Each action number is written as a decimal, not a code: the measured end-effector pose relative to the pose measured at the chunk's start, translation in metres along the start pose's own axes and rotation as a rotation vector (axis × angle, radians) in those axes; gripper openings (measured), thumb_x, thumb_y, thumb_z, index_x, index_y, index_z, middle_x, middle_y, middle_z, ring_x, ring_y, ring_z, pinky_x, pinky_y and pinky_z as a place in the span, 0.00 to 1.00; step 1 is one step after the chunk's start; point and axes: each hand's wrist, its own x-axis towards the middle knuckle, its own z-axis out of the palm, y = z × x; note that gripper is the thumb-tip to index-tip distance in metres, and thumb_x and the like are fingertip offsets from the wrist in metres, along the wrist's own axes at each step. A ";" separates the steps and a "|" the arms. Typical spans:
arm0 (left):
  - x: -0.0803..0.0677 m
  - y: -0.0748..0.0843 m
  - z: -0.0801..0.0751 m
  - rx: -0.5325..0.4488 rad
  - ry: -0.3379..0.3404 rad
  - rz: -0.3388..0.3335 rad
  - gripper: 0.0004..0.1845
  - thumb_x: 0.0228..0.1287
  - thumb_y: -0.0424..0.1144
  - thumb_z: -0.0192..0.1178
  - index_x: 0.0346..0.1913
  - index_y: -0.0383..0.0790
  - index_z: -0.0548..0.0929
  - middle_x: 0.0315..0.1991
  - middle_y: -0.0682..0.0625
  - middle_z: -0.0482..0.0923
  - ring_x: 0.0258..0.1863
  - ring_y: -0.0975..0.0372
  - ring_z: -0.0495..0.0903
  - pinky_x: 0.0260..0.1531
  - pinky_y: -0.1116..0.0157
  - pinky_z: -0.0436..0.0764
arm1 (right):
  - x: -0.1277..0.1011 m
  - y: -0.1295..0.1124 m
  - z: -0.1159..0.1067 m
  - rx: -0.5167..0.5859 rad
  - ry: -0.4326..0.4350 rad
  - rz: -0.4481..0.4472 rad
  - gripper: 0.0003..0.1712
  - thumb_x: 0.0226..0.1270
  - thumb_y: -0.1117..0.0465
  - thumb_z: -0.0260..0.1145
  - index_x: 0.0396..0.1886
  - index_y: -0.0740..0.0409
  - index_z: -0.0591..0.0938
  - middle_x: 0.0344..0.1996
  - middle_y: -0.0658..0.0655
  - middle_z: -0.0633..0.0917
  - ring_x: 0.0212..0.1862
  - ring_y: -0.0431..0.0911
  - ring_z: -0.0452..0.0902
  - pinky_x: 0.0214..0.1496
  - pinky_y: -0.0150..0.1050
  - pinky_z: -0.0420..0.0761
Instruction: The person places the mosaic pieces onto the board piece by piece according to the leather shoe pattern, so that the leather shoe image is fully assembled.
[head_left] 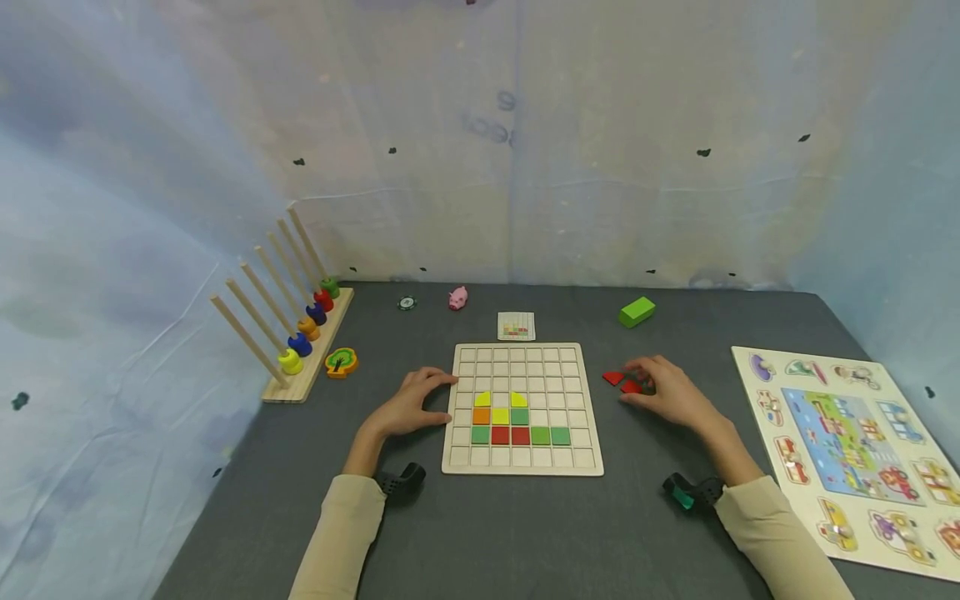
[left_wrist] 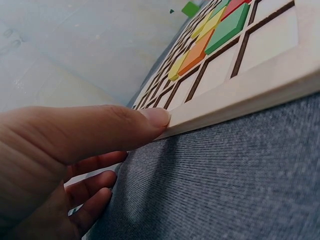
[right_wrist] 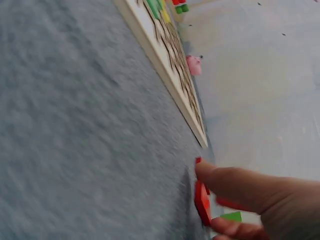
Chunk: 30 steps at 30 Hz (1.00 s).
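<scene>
A person's left hand [head_left: 408, 404] rests relaxed against the left edge of a wooden grid board [head_left: 522, 408] lying mid-table [head_left: 525, 533] and partly filled with coloured tiles, while the right hand [head_left: 670, 392], just right of the board, has its grip pinching small red pieces [head_left: 622, 382].

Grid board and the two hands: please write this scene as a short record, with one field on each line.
left hand: left hand rests at the left edge of the grid board, thumb pressing its rim
right hand: right hand touches the red pieces on the mat, right of the board
board contents: yellow, orange, green and red tiles in the lower rows; other cells bare
behind board: small pattern card, pink pig, green block
left side: peg rack with rings
right side: picture puzzle
</scene>
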 end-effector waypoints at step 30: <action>-0.001 0.002 -0.001 -0.002 -0.004 -0.018 0.33 0.53 0.43 0.68 0.64 0.48 0.70 0.61 0.46 0.63 0.60 0.51 0.58 0.57 0.45 0.62 | 0.016 -0.033 0.012 0.168 -0.105 -0.134 0.15 0.54 0.64 0.70 0.42 0.60 0.80 0.30 0.52 0.80 0.30 0.41 0.74 0.32 0.36 0.75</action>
